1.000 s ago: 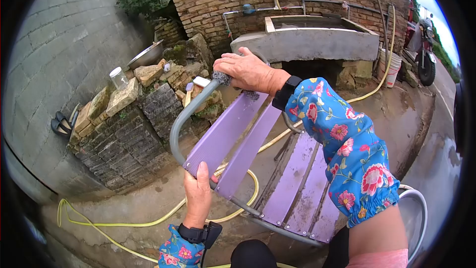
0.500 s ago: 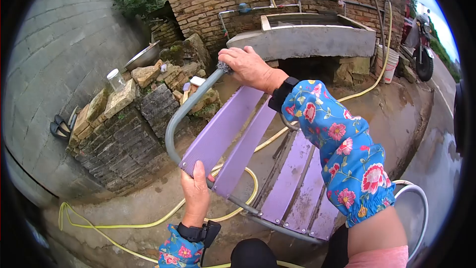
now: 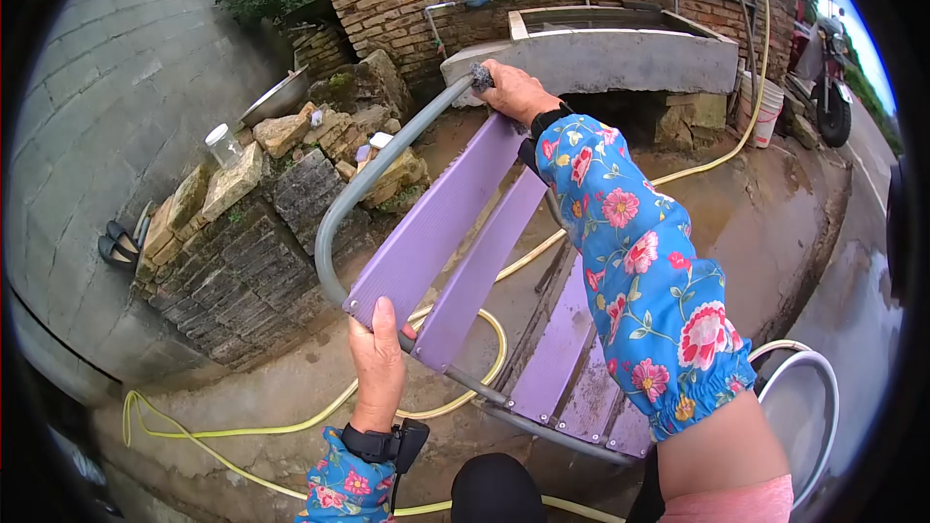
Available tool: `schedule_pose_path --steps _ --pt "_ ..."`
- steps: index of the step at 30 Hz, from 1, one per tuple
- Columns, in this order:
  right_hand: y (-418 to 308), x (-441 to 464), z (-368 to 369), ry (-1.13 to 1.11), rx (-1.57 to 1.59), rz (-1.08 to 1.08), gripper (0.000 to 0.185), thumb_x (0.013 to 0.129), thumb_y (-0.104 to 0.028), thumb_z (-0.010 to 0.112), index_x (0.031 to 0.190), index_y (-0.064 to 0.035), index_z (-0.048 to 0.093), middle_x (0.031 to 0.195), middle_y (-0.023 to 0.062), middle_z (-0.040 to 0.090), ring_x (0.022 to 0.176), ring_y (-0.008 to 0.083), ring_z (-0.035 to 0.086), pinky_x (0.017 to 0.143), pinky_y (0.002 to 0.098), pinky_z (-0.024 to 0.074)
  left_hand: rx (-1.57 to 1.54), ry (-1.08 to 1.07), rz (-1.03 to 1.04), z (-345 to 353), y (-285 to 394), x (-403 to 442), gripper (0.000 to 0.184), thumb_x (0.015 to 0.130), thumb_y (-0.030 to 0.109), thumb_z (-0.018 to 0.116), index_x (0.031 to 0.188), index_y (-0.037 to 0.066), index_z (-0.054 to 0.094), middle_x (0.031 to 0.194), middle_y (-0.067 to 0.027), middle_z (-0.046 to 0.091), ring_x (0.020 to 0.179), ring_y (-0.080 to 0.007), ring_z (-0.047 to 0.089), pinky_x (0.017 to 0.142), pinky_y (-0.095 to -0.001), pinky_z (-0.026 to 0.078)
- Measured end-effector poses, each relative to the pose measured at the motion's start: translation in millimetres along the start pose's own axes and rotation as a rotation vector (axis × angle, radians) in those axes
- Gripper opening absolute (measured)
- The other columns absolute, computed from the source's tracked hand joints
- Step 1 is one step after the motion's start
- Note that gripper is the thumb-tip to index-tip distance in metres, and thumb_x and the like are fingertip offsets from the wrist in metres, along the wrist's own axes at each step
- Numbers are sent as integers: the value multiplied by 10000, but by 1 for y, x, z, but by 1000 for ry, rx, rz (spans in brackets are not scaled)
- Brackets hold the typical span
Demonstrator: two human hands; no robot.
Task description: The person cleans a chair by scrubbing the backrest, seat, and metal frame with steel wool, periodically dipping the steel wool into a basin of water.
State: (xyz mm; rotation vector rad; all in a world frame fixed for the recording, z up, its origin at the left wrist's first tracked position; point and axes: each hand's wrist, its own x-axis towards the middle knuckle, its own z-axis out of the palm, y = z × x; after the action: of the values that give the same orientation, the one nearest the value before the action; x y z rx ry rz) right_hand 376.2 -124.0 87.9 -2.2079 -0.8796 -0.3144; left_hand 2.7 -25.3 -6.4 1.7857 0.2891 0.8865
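in the head view, the purple slatted chair (image 3: 441, 218) sits right in front of you, over the concrete ground (image 3: 722, 281); your right hand (image 3: 520, 94) is closed around a grey scouring pad (image 3: 480, 76) and presses it to the top of the grey tubular frame (image 3: 330, 223), near the far end of the backrest; your left hand (image 3: 376, 360) is clamped on the near lower corner of that backrest, thumb on the front, most of the fingers hidden behind; the step in hand looks like scrubbing the upper rail while you brace the chair; the next move seems to call for steady pressure along the tube, with your left grip firm so the frame doesn't rock; the seat slats (image 3: 554, 358) carry dark smears, so they look like work not yet done; the yellow hose (image 3: 242, 434) runs across the ground behind and beneath the chair, so mind it if you shift the legs.
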Motion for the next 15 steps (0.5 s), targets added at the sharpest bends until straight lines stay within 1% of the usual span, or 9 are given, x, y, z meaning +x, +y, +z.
schedule_pose_path --steps 1,3,4,6,8,9,12,14,15 --pt "-7 -2 0 4 -1 -3 389 848 -324 644 1196 -179 549 1245 73 585 1143 293 564 930 499 392 10 2 2 1 1 -1 418 988 392 473 1108 -6 514 837 -59 576 588 -114 530 551 -262 449" --pt "-25 -7 6 127 -209 -16 344 850 -265 637 1162 -149 545 1210 79 585 1125 295 568 923 504 390 12 10 16 2 6 1 412 990 390 470 1105 -3 516 832 -57 574 588 -113 528 550 -262 446" --pt "-32 -14 7 195 -278 -155 299 842 -195 631 1119 -130 540 1143 76 577 1106 296 560 905 506 389 13 6 9 2 7 1 404 993 384 464 1103 -2 517 834 -57 575 590 -113 528 552 -263 446" --pt "-50 -34 11 303 -352 -540 290 803 -100 603 1084 -101 535 1096 67 532 1087 287 515 867 491 386 8 7 -6 2 5 -2 397 997 378 458 1102 0 518 835 -57 577 592 -113 528 554 -263 447" --pt "-76 -58 14 313 -292 -781 288 799 -62 548 1085 -93 535 1087 68 530 1055 284 515 860 487 384 15 13 11 1 1 0 393 998 371 455 1102 -2 516 835 -59 578 593 -114 529 564 -265 450" --pt "-89 -66 14 248 -276 -858 280 809 -68 548 1087 -101 538 1087 66 539 1064 269 514 855 499 380 13 3 19 2 1 1 393 998 371 455 1102 -2 516 835 -59 578 593 -114 529 564 -265 450" --pt "-83 -64 16 302 -258 -903 292 810 -88 567 1099 -124 542 1094 56 551 1094 251 506 853 510 376 -25 5 -49 3 8 -1 351 999 333 462 1090 -3 504 831 -54 567 640 -110 520 611 -267 437" --pt "-70 -52 10 175 -257 -755 451 722 -45 630 1148 -132 510 1134 29 541 1185 231 475 897 516 377 -13 -1 -45 1 2 0 352 999 334 461 1087 -3 504 831 -56 568 638 -111 522 609 -271 438" --pt "-53 -43 7 190 -242 -684 460 727 -46 623 1163 -136 507 1153 31 547 1209 237 464 902 537 376 0 -4 -39 -1 -1 0 353 1000 336 460 1084 -4 504 831 -59 570 637 -113 523 606 -274 440"
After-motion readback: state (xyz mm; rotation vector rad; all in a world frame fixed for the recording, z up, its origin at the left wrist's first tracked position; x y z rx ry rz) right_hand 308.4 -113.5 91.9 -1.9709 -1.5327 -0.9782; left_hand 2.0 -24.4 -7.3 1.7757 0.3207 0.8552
